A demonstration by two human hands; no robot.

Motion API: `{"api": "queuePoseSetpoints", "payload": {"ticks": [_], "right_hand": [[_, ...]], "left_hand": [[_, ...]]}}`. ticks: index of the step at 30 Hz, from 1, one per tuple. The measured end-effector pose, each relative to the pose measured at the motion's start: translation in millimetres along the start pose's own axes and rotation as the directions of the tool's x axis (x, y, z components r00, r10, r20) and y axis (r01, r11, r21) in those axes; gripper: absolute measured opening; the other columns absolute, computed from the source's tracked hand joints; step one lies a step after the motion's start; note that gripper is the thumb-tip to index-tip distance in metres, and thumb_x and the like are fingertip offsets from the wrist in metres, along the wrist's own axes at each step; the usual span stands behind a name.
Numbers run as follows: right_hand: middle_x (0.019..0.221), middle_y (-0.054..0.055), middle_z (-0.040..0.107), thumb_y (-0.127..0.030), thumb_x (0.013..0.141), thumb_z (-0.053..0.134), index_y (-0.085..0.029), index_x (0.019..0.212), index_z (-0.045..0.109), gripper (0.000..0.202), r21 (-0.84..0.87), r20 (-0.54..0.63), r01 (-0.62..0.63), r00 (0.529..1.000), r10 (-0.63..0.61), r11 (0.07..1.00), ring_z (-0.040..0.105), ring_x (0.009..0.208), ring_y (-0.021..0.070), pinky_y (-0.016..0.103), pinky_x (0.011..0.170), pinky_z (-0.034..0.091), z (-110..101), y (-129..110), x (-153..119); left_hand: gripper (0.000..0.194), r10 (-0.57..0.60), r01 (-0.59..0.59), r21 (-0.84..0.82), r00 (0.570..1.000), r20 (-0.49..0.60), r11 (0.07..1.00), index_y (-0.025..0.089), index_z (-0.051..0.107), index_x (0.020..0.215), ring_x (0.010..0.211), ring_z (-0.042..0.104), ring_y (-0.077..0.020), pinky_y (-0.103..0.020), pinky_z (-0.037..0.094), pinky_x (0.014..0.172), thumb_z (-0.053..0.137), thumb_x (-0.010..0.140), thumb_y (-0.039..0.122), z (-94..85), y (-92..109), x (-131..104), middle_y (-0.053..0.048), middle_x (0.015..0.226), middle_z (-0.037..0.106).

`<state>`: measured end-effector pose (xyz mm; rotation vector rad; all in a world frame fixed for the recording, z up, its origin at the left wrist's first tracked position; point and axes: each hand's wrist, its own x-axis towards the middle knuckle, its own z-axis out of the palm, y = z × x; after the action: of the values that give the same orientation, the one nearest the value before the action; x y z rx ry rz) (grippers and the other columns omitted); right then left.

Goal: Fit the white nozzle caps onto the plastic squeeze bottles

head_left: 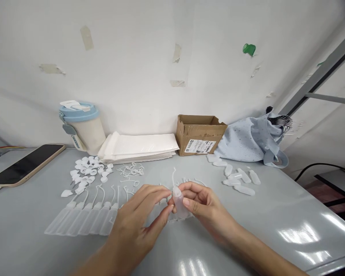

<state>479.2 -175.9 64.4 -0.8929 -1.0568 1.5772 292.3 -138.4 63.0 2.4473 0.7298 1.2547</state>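
A small translucent squeeze bottle with a white tip and a thin curved strip rising from its top is held upright, slightly tilted, in my right hand. My left hand is beside it, thumb and forefinger curved and apart, the fingertips close to the bottle's left side. Whether they touch it I cannot tell. On the table to the left lies a row of flat-lying bottles fitted with similar tips and strips. More bottles lie partly hidden behind my hands.
Left on the grey table are a heap of white caps, loose thin strips and a phone. Several uncapped bottles lie at right. Along the wall stand a cup, white envelopes, a cardboard box and a blue bag.
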Motion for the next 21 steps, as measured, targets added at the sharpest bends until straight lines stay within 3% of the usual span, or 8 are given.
{"api": "queuePoseSetpoints", "payload": {"ticks": [3,6,12,17,21], "right_hand": [[0.088,0.006,0.072,-0.028,0.08,0.071,-0.017,0.096,0.062,0.021,0.148,0.041,-0.047,0.998,0.042,0.988,0.066,0.078,0.0156,0.028,0.075,0.045,1,0,0],[0.087,0.007,0.073,-0.026,0.079,0.071,-0.017,0.096,0.064,0.02,0.258,0.064,-0.076,0.996,0.062,0.963,0.066,0.079,0.0159,0.028,0.077,0.046,3,1,0],[0.088,0.008,0.072,-0.029,0.076,0.075,-0.016,0.098,0.064,0.027,0.333,0.114,-0.155,0.986,0.123,0.93,0.067,0.076,0.0172,0.027,0.072,0.046,5,6,1],[0.09,0.008,0.072,-0.03,0.08,0.071,-0.019,0.101,0.058,0.028,0.322,0.181,-0.164,0.977,0.109,0.932,0.069,0.079,0.0181,0.029,0.076,0.046,6,7,1],[0.09,0.006,0.071,-0.035,0.086,0.064,-0.019,0.102,0.056,0.024,0.161,0.152,-0.063,0.988,0.038,0.985,0.068,0.085,0.0184,0.032,0.081,0.046,9,5,-1]], "left_hand": [[0.032,-0.058,0.057,0.036,0.998,0.017,0.998,0.024,0.051,0.118,0.1,0.063,-0.0207,-0.032,0.053,0.084,0.059,0.087,0.021,1.6,0,-3,-0.006,0.109,0.066],[0.048,-0.008,0.007,0.028,0.998,0.061,1.0,0.022,0.041,0.131,0.112,0.057,-0.0257,-0.039,0.051,0.091,0.06,0.087,0.029,5.2,0,-8,-0.011,0.12,0.061],[0.05,0.06,-0.061,0.023,0.997,0.054,0.998,0.019,0.037,0.134,0.114,0.052,-0.0267,-0.042,0.049,0.093,0.056,0.088,0.02,11.8,1,-12,-0.014,0.119,0.057],[0.046,0.073,-0.075,0.043,0.996,0.048,0.996,0.016,0.041,0.126,0.112,0.051,-0.0251,-0.038,0.047,0.094,0.059,0.083,0.016,8.5,2,-7,-0.012,0.114,0.057],[0.044,0.061,-0.072,0.085,0.99,0.125,0.994,0.018,0.041,0.122,0.108,0.052,-0.0256,-0.04,0.048,0.091,0.057,0.081,0.013,2.3,3,-1,-0.011,0.111,0.058]]}}
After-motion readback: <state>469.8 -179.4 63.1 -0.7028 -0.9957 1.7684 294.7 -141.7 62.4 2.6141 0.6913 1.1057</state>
